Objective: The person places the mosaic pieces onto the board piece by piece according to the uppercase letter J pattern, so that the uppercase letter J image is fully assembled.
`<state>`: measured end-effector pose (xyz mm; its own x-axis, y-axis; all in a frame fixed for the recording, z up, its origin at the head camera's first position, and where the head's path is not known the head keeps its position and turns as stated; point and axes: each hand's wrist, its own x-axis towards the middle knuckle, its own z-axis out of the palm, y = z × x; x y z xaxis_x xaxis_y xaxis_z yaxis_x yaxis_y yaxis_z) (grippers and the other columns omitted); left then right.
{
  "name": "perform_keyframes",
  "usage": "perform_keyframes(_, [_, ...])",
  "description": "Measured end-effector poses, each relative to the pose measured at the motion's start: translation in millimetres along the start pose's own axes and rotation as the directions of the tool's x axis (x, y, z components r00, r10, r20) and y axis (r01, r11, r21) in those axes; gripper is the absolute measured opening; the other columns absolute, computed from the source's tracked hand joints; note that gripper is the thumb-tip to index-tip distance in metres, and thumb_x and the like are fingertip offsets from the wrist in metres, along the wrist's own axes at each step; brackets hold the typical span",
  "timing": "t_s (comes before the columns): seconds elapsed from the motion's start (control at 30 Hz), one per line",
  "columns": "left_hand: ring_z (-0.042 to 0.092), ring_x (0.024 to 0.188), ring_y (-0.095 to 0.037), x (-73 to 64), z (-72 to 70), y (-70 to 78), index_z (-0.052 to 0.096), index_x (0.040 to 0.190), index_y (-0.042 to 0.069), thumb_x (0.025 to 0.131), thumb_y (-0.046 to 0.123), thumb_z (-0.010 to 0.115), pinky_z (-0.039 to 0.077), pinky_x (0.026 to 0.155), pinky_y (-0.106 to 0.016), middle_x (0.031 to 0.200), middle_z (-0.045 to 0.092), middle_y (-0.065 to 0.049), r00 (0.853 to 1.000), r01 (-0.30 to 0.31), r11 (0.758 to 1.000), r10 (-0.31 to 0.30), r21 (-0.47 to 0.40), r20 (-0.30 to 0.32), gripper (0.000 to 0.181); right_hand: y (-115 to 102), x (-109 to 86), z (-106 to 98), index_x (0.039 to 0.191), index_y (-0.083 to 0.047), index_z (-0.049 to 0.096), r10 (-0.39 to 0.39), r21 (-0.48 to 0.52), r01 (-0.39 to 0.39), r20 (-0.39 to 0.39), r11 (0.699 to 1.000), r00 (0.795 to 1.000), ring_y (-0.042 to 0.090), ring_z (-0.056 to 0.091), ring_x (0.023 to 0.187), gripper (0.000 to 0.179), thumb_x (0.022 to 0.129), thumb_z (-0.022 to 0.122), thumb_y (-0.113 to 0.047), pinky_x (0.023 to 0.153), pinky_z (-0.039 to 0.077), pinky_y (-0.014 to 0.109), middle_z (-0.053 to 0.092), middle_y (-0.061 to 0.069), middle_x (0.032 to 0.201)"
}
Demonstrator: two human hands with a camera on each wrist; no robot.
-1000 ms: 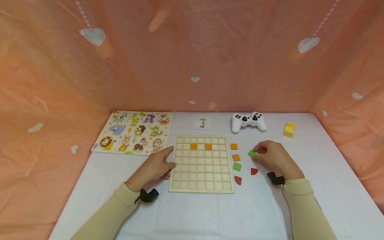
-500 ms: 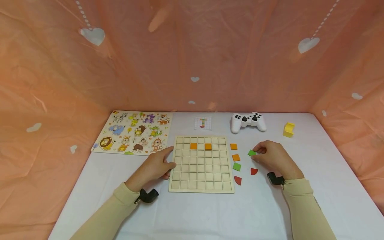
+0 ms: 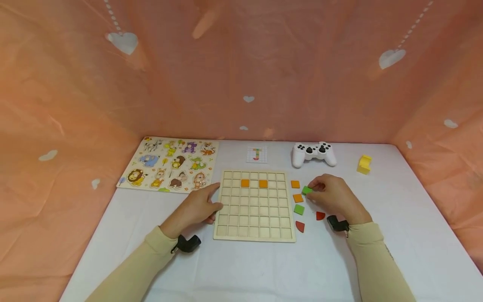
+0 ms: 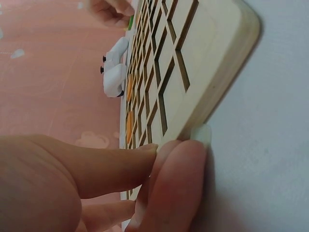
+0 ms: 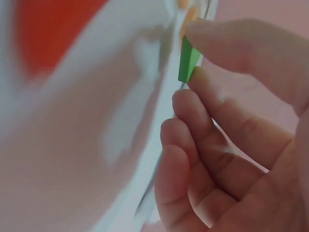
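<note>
Between the wooden board (image 3: 254,240) and the right edge of the worktop (image 3: 241,272), pinches a straight-sided green tile (image 3: 307,191) with thumb and fingertips of the right hand (image 3: 332,195). At the board's left edge, touches with straight index finger and thumb of the unclenched left hand (image 3: 197,205). Inside the board's square cells, toward the worktop's far edge, holds two flat orange squares (image 3: 245,183).

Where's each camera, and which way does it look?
Head: on the head, facing forward and down over the grid board; left hand, right hand, sleeves show.
Left wrist: on that wrist, facing along the grid board toward the white controller; both hands show.
Right wrist: on that wrist, facing the green tile; right hand shows.
Shared by head and right wrist: the green tile.
</note>
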<state>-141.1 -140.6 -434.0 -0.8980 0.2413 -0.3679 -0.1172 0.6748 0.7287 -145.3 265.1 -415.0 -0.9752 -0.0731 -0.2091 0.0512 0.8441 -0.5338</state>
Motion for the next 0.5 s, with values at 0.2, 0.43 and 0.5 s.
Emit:
perform_keyframes(0.2, [0.067,0.055,-0.016,1.9,-0.3,0.7,0.034,0.171,0.016,0.102,0.018,0.075,0.057,0.057,-0.028,0.068,0.069,-0.008,1.0,0.001,1.0,-0.001,0.015,0.0,0.079,-35,19.5,12,0.111,-0.011,0.077,-0.099,0.028,0.099,0.014,0.995,0.995,0.024,0.064,0.097,0.021,0.096,0.08,-0.025,0.081,0.055,0.033,0.072,0.006,0.105])
perform_keyframes(0.43, [0.068,0.055,-0.017,1.0,0.3,0.6,0.034,0.171,0.016,0.102,0.017,0.075,0.058,0.057,-0.029,0.069,0.068,-0.008,1.0,0.011,1.0,-0.011,0.001,-0.002,0.08,-75,45.8,30,0.107,-0.008,0.079,-0.275,0.018,0.275,0.048,0.961,0.96,0.021,0.066,0.095,0.019,0.092,0.084,-0.018,0.089,0.058,0.039,0.072,0.005,0.102])
perform_keyframes(0.5, [0.068,0.056,-0.017,1.2,0.4,0.9,0.034,0.171,0.016,0.102,0.017,0.075,0.058,0.057,-0.029,0.069,0.068,-0.008,1.0,0.013,1.0,-0.013,0.001,-0.002,0.08,-85,50.4,34,0.108,-0.007,0.079,-0.309,0.012,0.309,0.061,0.951,0.949,0.021,0.067,0.096,0.02,0.093,0.084,-0.018,0.091,0.059,0.041,0.073,0.005,0.103])
